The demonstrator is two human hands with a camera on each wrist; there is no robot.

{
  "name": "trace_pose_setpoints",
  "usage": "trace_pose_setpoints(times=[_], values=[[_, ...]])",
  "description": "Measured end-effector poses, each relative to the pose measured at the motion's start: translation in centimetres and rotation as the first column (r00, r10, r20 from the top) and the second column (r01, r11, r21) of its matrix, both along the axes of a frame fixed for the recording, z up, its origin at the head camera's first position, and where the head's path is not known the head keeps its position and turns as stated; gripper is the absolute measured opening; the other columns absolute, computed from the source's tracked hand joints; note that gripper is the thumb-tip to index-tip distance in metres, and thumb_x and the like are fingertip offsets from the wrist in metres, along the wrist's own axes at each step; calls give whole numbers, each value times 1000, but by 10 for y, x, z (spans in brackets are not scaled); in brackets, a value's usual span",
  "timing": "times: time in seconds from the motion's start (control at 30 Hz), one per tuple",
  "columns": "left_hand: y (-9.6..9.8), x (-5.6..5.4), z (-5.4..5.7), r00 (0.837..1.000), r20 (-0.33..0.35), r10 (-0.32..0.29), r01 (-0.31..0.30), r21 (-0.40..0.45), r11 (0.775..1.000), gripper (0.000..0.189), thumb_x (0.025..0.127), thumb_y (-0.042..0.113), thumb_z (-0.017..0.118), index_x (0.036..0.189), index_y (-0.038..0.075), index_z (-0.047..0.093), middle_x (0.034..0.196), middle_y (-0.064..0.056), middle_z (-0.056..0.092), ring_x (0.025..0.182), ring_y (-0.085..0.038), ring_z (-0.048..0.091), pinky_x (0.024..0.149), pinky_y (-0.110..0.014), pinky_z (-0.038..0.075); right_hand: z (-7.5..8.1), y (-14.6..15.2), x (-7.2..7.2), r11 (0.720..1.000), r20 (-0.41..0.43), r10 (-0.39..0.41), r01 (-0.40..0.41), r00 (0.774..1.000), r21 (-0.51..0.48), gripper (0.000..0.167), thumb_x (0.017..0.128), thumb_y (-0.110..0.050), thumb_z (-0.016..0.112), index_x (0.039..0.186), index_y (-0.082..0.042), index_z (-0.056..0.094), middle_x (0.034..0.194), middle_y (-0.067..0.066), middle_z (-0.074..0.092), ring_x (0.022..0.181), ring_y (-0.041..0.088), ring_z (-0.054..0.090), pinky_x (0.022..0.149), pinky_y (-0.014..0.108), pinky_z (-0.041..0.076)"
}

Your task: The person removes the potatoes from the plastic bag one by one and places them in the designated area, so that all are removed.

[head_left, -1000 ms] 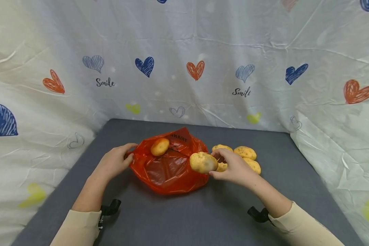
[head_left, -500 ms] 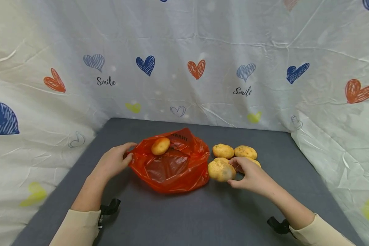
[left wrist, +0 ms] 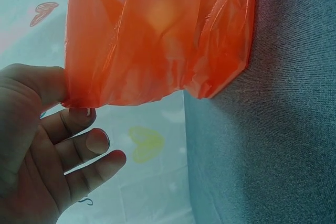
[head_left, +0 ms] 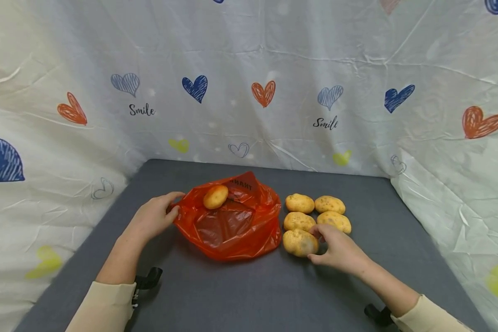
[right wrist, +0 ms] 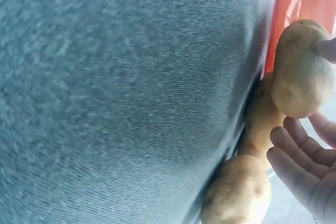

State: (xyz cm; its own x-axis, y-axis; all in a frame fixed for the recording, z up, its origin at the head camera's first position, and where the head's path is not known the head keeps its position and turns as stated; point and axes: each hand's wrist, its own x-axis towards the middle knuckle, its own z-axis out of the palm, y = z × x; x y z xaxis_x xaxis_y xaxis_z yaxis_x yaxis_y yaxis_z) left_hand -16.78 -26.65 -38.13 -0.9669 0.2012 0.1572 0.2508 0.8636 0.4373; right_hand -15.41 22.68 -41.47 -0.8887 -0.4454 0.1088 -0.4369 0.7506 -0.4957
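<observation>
A red plastic bag (head_left: 232,230) lies with its mouth spread wide, and one potato (head_left: 216,197) shows inside it. My left hand (head_left: 155,216) pinches the bag's left rim between thumb and index finger; in the left wrist view the other fingers (left wrist: 86,142) spread below the rim. My right hand (head_left: 336,246) holds a larger potato (head_left: 298,243) between thumb and fingertips, just right of the bag. In the right wrist view this potato (right wrist: 299,69) overlaps the red bag and the potatoes behind it.
Beyond the right hand, several potatoes sit in two rows, among them a back-left potato (head_left: 299,203) and a right-hand potato (head_left: 334,222). Grey cloth covers the table (head_left: 240,299). A white curtain (head_left: 228,120) with printed hearts surrounds its back and sides.
My right hand has carried the larger potato from over the bag's right side rightward and down, to the front of the potato group. The left hand keeps its grip on the bag.
</observation>
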Motion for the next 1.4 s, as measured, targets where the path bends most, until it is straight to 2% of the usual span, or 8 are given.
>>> trace_pose_setpoints(times=[0.2, 0.47, 0.73, 1.2, 1.4], values=[[0, 0, 0, 1000, 4, 2, -2, 0, 1000, 42, 102, 13, 58, 143, 5, 56, 105, -11, 73, 68, -17, 57, 62, -35, 49, -2, 0, 0, 1000, 12, -22, 22, 1000, 15, 51, 76, -24, 91, 117, -9, 64, 107, -1, 63, 95, 20, 61, 81, 41, 52], [0, 1, -1, 1000, 6, 7, -7, 9, 1000, 42, 102, 13, 59, 143, 5, 57, 104, -10, 73, 68, -17, 58, 63, -35, 49, -4, 0, 0, 1000, 9, 0, 0, 1000, 18, 51, 76, -26, 92, 116, -10, 65, 109, -1, 65, 97, 23, 64, 81, 41, 53], [0, 0, 0, 1000, 12, 5, -5, 8, 1000, 43, 102, 12, 59, 143, 3, 56, 105, -11, 73, 70, -16, 59, 64, -36, 52, -8, 0, 0, 999, 26, 1, -2, 1000, 38, 49, 76, -27, 91, 115, -10, 66, 108, -1, 64, 97, 19, 62, 82, 42, 52], [0, 1, 0, 1000, 20, 3, -3, 7, 1000, 43, 102, 12, 59, 144, 3, 55, 105, -12, 73, 71, -16, 59, 64, -36, 51, -7, -1, 2, 998, 52, -14, 11, 999, 56, 55, 78, -26, 90, 122, -6, 65, 118, 6, 65, 103, 25, 63, 86, 46, 52], [0, 1, -1, 1000, 16, -1, 1, 11, 1000, 43, 102, 12, 58, 144, 3, 56, 107, -13, 73, 73, -17, 61, 66, -37, 53, 4, 0, 3, 998, 58, 4, -7, 998, 58, 60, 79, -29, 90, 127, -5, 63, 123, 10, 63, 107, 30, 64, 87, 47, 53]])
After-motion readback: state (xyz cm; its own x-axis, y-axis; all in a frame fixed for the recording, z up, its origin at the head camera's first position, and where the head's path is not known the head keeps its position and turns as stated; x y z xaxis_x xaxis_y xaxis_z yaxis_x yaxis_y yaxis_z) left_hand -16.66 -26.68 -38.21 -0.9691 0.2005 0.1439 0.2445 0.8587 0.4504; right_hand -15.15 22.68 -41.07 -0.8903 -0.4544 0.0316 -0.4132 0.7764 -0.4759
